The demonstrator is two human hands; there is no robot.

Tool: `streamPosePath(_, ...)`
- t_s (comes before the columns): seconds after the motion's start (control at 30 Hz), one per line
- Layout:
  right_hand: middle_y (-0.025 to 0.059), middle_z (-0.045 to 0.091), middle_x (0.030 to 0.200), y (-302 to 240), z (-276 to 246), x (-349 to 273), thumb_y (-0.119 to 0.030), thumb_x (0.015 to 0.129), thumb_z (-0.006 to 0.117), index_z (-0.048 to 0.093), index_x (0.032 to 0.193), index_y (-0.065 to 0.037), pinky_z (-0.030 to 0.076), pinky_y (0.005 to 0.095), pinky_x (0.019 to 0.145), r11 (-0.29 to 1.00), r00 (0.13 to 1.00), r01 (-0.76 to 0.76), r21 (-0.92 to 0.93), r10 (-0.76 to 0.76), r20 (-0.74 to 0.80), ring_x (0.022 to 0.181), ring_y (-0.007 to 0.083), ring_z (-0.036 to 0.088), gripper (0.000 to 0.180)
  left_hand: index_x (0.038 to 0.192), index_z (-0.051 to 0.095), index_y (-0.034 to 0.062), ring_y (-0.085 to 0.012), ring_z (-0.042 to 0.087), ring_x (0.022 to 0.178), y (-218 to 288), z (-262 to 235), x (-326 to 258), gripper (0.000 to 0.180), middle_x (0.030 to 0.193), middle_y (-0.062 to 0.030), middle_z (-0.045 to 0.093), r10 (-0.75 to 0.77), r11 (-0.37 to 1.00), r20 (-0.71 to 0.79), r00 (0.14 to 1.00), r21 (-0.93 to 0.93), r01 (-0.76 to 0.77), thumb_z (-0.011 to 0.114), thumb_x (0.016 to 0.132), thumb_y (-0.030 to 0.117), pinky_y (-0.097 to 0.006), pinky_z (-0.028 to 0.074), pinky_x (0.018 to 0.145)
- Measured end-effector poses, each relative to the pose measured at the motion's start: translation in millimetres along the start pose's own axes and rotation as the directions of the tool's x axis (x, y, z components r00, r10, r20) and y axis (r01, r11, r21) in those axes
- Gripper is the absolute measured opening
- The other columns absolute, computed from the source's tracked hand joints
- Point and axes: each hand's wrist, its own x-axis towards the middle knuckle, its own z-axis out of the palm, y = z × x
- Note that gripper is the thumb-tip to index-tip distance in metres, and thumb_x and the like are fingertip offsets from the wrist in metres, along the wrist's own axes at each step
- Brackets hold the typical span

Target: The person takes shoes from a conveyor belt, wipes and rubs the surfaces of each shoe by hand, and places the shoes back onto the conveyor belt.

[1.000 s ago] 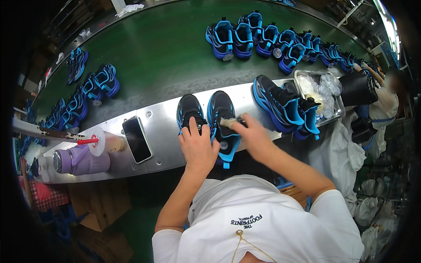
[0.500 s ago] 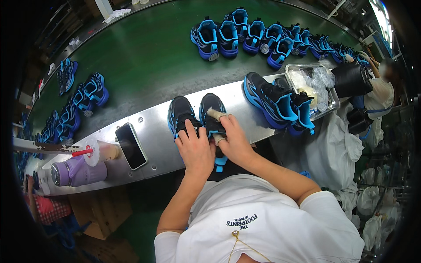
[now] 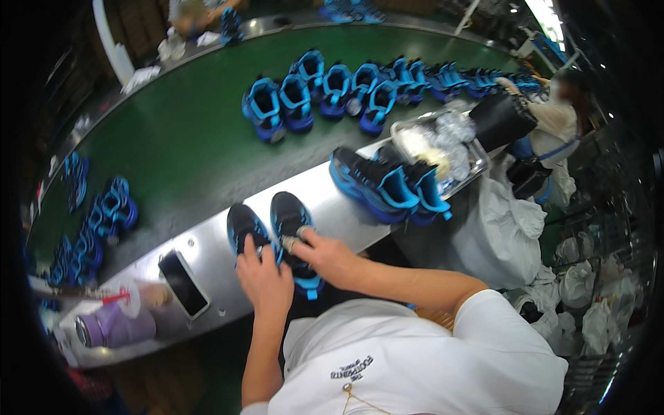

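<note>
Two black-and-blue sneakers stand side by side on the metal ledge before me, toes pointing away. On the laced upper of the left sneaker rests my left hand, its fingers apart and slightly bent; the thumb is hidden. My right hand reaches over the right sneaker, thumb and forefinger closed together on its laced part. Pale wraps cover those two fingertips. Blue lining and a heel pull tab show behind the right hand. Motion blur and my fingers hide the finer detail at the laces.
Another pair of sneakers stands to the right, beside a clear tray of plastic-wrapped bits. Leftward lie a phone, a drink cup and a purple bottle. More sneakers line the green belt. A person works at far right.
The whole view has shifted, so the ledge and shoes sit lower and further left. My right thumb and forefinger have come closer together on the right sneaker. My left hand stays on the left one.
</note>
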Motion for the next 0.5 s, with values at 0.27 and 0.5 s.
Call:
streamPosePath(0.27,0.0302,0.044,0.125,-7.5,4.7,-9.2,-0.008,0.083,0.054,0.044,0.13,-0.007,0.055,0.0418,0.064,0.991,0.998,0.032,-0.127,-0.026,0.052,0.077,0.0383,0.062,0.048,0.1,0.057,0.0005,-0.04,0.046,0.105,7.2,-2.6,-5.0,0.034,0.136,-0.025,0.041,0.007,1.0,-0.017,1.0,-0.005,-0.007,0.067,0.068,0.008,-0.049,0.037,0.092)
streamPosePath(0.5,0.0338,0.033,0.135,-13.1,-5.7,-0.8,-0.004,0.083,0.055,0.03,0.145,-0.018,0.054,0.0455,0.077,0.998,0.985,-0.063,-0.014,0.065,0.159,0.096,0.0459,0.059,0.068,0.112,0.056,0.0003,-0.0408,0.046,0.105,-0.4,-23.5,-2.7,0.044,0.141,-0.0275,0.035,0.042,0.999,0.037,0.998,-0.015,-0.042,0.069,0.073,0.014,-0.048,0.038,0.093)
